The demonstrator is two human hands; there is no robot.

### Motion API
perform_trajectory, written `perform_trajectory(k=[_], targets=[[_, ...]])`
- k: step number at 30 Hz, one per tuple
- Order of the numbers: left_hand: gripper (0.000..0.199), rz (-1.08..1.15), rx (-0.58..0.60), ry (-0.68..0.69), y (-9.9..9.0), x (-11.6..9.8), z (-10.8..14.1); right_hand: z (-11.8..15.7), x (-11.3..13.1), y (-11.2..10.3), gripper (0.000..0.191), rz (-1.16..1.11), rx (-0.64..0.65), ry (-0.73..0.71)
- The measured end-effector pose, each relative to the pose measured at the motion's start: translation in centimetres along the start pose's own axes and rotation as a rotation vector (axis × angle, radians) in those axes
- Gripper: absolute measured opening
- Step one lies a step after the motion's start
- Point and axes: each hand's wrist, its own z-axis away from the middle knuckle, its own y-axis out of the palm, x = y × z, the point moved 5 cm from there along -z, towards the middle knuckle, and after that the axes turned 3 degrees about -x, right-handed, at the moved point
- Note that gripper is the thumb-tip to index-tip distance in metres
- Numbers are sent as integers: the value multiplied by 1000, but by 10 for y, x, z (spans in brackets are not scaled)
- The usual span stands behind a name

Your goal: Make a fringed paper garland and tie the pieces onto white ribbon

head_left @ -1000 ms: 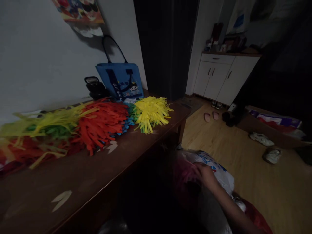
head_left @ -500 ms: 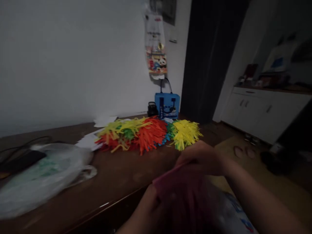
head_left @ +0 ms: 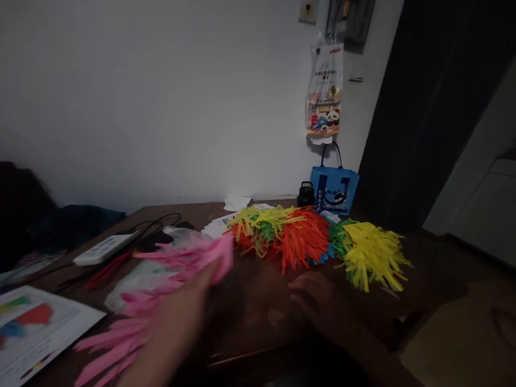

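Note:
My left hand point(head_left: 187, 301) is closed on the gathered end of a pink fringed paper tassel point(head_left: 124, 336), whose cut strips trail down to the left over the table. It is held above a clear plastic bag point(head_left: 135, 279), and motion blurs its edges. Nearer the table's front edge, my right hand point(head_left: 316, 301) is in shadow over the tabletop, fingers loosely bent, thumb apart, nothing visible in them. Beyond my hands lie a red fringed tassel point(head_left: 304, 236), a pale yellow one point(head_left: 268, 216) over green strips, and a bright yellow one point(head_left: 373, 255) at the right.
On the brown table point(head_left: 258, 295), a blue tote bag point(head_left: 334, 188) and black bottle point(head_left: 305, 194) stand at the back. At the left are a white power strip point(head_left: 105, 248), cables and a printed sheet point(head_left: 44, 328). A panda-printed plastic bag point(head_left: 324, 97) hangs on the wall.
The view has swung left. The pink tassel, earlier held low between both hands, is now in my left hand over the table, its strips spread. My right hand has come off it.

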Motion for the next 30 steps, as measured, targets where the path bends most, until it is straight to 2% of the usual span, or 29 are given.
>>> perform_trajectory(k=[1,3,4,6,9,14,16,19,21,25,30], targets=[[50,-188,196,93,28,-14,4,1,-1,11,13,-19,26,-3],[56,-236,343,151,72,-31,11,3,-5,27,13,-42,77,-2],[57,-247,414,227,89,-36,15,3,-7,32,13,-47,96,0],[49,-184,478,334,106,-38,21,3,-14,38,16,-48,136,14],[48,-84,520,369,100,-26,21,-3,-22,45,20,-30,231,13],[43,124,615,344,84,-11,12,-12,-18,74,19,1,528,-95],[39,179,646,340,85,-9,13,-11,-19,81,19,2,561,-84],[25,188,659,342,85,-8,17,-6,-28,79,12,-30,505,-18],[18,180,651,350,84,-9,20,-3,-35,71,18,-32,417,14],[20,209,615,333,82,-10,23,0,-34,59,23,-35,255,5],[26,256,539,295,82,-8,23,2,-12,74,17,-76,289,-18]])
